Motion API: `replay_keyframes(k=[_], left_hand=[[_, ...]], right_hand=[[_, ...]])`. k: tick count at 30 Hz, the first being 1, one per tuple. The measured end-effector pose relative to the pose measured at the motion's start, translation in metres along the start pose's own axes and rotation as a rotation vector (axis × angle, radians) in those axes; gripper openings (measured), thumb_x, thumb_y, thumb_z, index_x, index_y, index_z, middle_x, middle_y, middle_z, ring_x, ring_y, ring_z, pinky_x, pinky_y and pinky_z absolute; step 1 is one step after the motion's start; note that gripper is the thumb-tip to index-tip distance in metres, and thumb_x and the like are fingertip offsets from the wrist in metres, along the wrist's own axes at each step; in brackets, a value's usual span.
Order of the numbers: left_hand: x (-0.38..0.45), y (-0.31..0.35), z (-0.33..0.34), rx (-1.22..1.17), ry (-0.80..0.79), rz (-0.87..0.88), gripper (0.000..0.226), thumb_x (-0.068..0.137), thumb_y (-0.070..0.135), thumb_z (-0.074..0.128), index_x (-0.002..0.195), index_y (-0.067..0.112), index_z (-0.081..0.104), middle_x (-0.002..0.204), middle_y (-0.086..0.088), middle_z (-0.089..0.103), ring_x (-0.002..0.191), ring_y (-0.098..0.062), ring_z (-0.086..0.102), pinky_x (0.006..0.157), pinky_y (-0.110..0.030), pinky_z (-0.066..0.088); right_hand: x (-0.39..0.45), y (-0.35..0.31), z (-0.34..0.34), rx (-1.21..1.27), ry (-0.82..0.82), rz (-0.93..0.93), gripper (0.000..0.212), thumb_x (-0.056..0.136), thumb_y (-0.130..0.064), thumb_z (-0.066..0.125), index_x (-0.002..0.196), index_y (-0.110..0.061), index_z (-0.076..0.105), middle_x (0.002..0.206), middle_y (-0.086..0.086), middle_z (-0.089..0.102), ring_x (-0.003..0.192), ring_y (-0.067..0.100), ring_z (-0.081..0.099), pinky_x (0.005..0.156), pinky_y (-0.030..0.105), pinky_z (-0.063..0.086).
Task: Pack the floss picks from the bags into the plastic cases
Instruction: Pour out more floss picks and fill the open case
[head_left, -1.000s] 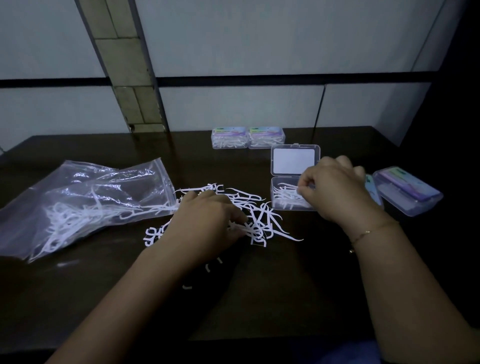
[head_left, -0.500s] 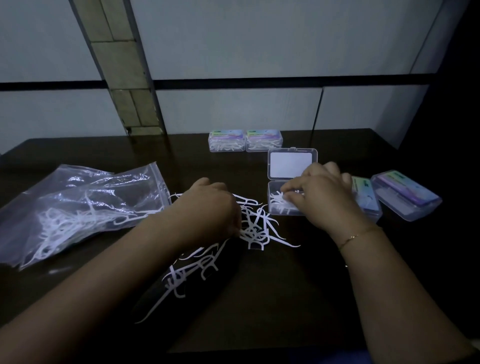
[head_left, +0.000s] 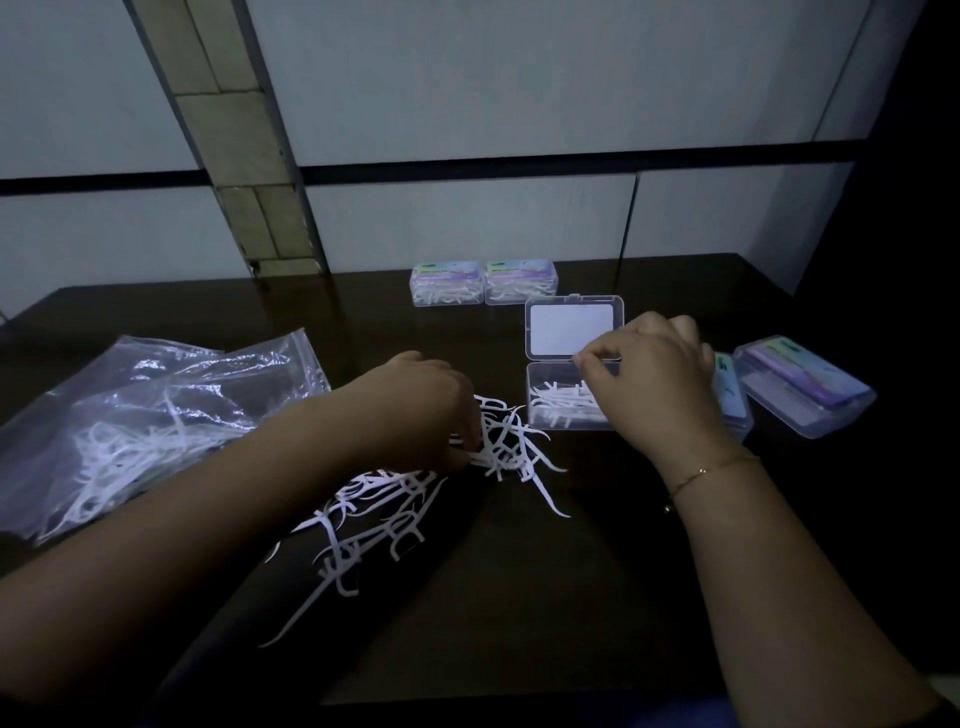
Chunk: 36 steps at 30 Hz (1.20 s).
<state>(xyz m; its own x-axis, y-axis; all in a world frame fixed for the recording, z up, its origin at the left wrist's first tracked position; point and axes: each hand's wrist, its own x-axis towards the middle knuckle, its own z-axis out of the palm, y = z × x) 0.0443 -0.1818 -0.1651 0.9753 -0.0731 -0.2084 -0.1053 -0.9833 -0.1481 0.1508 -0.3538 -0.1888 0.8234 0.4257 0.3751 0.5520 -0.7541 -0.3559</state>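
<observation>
White floss picks (head_left: 511, 447) lie in a loose heap on the dark table, more of them trailing toward me (head_left: 374, 519). My left hand (head_left: 421, 410) reaches into the heap, fingers curled down round some picks. An open clear plastic case (head_left: 550, 421) sits right of the heap, several picks inside, its lid (head_left: 571, 327) standing up behind. My right hand (head_left: 654, 379) hovers over the case's right half with curled fingers, tips at the back rim; whether it pinches anything is hidden. A clear zip bag (head_left: 156, 410) with more picks lies at the left.
Two shut, filled cases (head_left: 447, 283) (head_left: 521, 280) stand side by side at the table's back. Two more labelled cases (head_left: 805, 387) (head_left: 733, 400) lie right of my right hand. The table (head_left: 571, 597) ends at a wall behind and drops off on the right.
My right hand has lifted from the picks inside the case to its back rim. My left arm swung left, uncovering picks near me, while the hand stays in the heap.
</observation>
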Motion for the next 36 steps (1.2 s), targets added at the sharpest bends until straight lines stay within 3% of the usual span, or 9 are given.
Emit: replay_keyframes(k=[7, 12, 17, 20, 22, 25, 28, 33, 36], left_hand=[[0.003, 0.0, -0.003, 0.007, -0.038, 0.021, 0.021, 0.084, 0.044, 0.062, 0.103, 0.034, 0.062, 0.116, 0.015, 0.055, 0.114, -0.007, 0.045, 0.097, -0.027, 0.033], [-0.006, -0.013, -0.016, -0.191, -0.042, -0.028, 0.011, 0.081, 0.036, 0.068, 0.09, 0.035, 0.062, 0.1, 0.013, 0.061, 0.098, -0.008, 0.055, 0.088, -0.031, 0.046], [-0.009, -0.014, -0.019, -0.419, 0.089, -0.05, 0.008, 0.08, 0.021, 0.071, 0.087, 0.023, 0.069, 0.089, 0.011, 0.067, 0.082, 0.001, 0.061, 0.076, -0.016, 0.047], [-0.009, -0.013, -0.018, -0.503, 0.177, -0.087, 0.007, 0.079, 0.02, 0.072, 0.081, 0.021, 0.066, 0.083, 0.008, 0.067, 0.08, -0.006, 0.063, 0.077, -0.029, 0.052], [-0.007, -0.009, -0.017, -0.511, 0.207, -0.103, 0.008, 0.078, 0.019, 0.072, 0.079, 0.02, 0.064, 0.082, 0.006, 0.067, 0.081, -0.009, 0.063, 0.079, -0.034, 0.052], [-0.004, -0.005, -0.017, -0.514, 0.243, -0.107, 0.009, 0.079, 0.017, 0.072, 0.08, 0.023, 0.065, 0.082, 0.009, 0.068, 0.079, -0.006, 0.064, 0.077, -0.028, 0.051], [-0.004, -0.005, -0.022, -0.441, 0.246, -0.083, 0.011, 0.081, 0.018, 0.071, 0.089, 0.024, 0.072, 0.091, 0.01, 0.07, 0.079, -0.001, 0.062, 0.074, -0.008, 0.044], [-0.005, -0.009, -0.034, -0.202, 0.216, -0.108, 0.023, 0.086, 0.026, 0.066, 0.108, 0.029, 0.07, 0.108, 0.015, 0.068, 0.098, -0.003, 0.059, 0.074, -0.011, 0.021], [-0.006, -0.01, -0.035, -0.235, 0.272, -0.12, 0.027, 0.086, 0.027, 0.066, 0.113, 0.028, 0.069, 0.108, 0.013, 0.069, 0.097, -0.005, 0.061, 0.076, -0.01, 0.024]], right_hand=[[0.0, 0.004, -0.001, 0.134, 0.094, 0.033, 0.024, 0.094, -0.031, 0.052, 0.1, -0.019, 0.072, 0.113, 0.003, 0.058, 0.111, 0.023, 0.038, 0.091, 0.035, 0.031], [0.001, 0.006, -0.003, 0.181, 0.132, 0.036, 0.024, 0.094, -0.029, 0.053, 0.1, -0.016, 0.072, 0.111, 0.005, 0.06, 0.109, 0.023, 0.04, 0.089, 0.035, 0.035], [0.0, 0.006, -0.003, 0.245, 0.126, 0.035, 0.022, 0.094, -0.028, 0.053, 0.095, -0.016, 0.072, 0.105, 0.002, 0.061, 0.108, 0.022, 0.043, 0.086, 0.035, 0.037], [-0.005, -0.003, -0.005, 0.457, 0.167, -0.086, 0.015, 0.092, -0.026, 0.057, 0.092, -0.019, 0.07, 0.088, -0.009, 0.057, 0.096, 0.013, 0.045, 0.078, 0.029, 0.038], [-0.012, -0.013, -0.007, 0.558, 0.187, -0.219, 0.015, 0.089, -0.028, 0.06, 0.096, -0.021, 0.071, 0.09, -0.013, 0.059, 0.092, 0.008, 0.046, 0.077, 0.025, 0.037], [-0.018, -0.023, -0.003, 0.531, 0.079, -0.329, 0.03, 0.085, -0.04, 0.054, 0.107, -0.028, 0.069, 0.098, -0.015, 0.06, 0.099, 0.006, 0.047, 0.085, 0.014, 0.028], [-0.019, -0.023, 0.0, 0.457, 0.03, -0.324, 0.033, 0.087, -0.045, 0.049, 0.111, -0.033, 0.067, 0.108, -0.012, 0.062, 0.107, 0.006, 0.044, 0.082, 0.02, 0.021], [-0.018, -0.021, -0.004, 0.424, -0.006, -0.294, 0.027, 0.092, -0.036, 0.055, 0.117, -0.032, 0.064, 0.116, -0.011, 0.06, 0.114, 0.008, 0.04, 0.084, 0.021, 0.014], [-0.02, -0.024, -0.004, 0.378, -0.03, -0.306, 0.036, 0.088, -0.045, 0.057, 0.121, -0.032, 0.062, 0.12, -0.011, 0.059, 0.115, 0.007, 0.039, 0.077, 0.018, 0.011]])
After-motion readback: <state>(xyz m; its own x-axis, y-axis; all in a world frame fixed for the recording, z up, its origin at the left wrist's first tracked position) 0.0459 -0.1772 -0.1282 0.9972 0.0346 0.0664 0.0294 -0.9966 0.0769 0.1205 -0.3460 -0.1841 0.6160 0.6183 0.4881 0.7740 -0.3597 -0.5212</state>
